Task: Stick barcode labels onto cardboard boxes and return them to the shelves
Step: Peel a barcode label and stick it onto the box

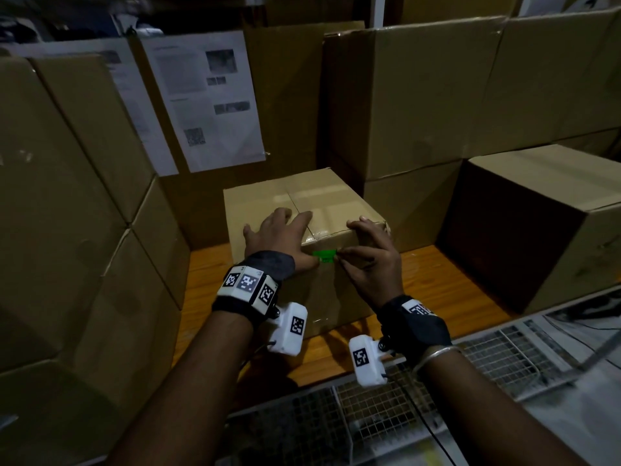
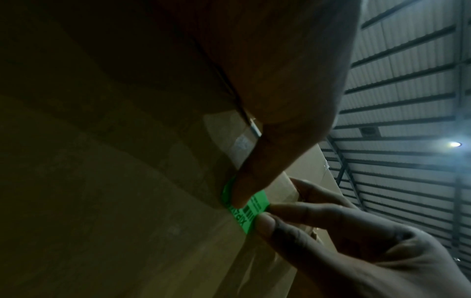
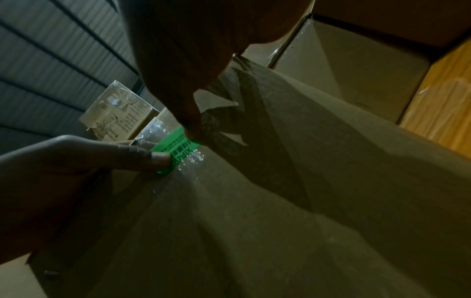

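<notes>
We are examining the green barcode label (image 1: 323,256), which is lying on the front face of the taped cardboard box (image 1: 339,290), just below its top front edge. The left hand (image 1: 281,237) is lying spread over the box top, its thumb (image 2: 248,189) pressing the label's left end flat. The right hand (image 1: 371,260) is pinching the label's right end between thumb and forefinger, while its remaining fingers are hooking over the box's top edge. We cannot tell whether that right end is already touching the cardboard.

We are judging the label to be thin, limp and adhesive-backed, apt to crease or fold on itself; it is best held by its free end and smoothed outward from the pressed end. The box appears stiff and sealed with glossy tape, which may be slippery; we would be taking it by both side faces for lifting.

The box is standing on a wooden shelf board (image 1: 433,280), with larger cartons (image 1: 420,95) stacked on either side and behind, and a printed paper sheet (image 1: 205,99) fixed to one of them.
</notes>
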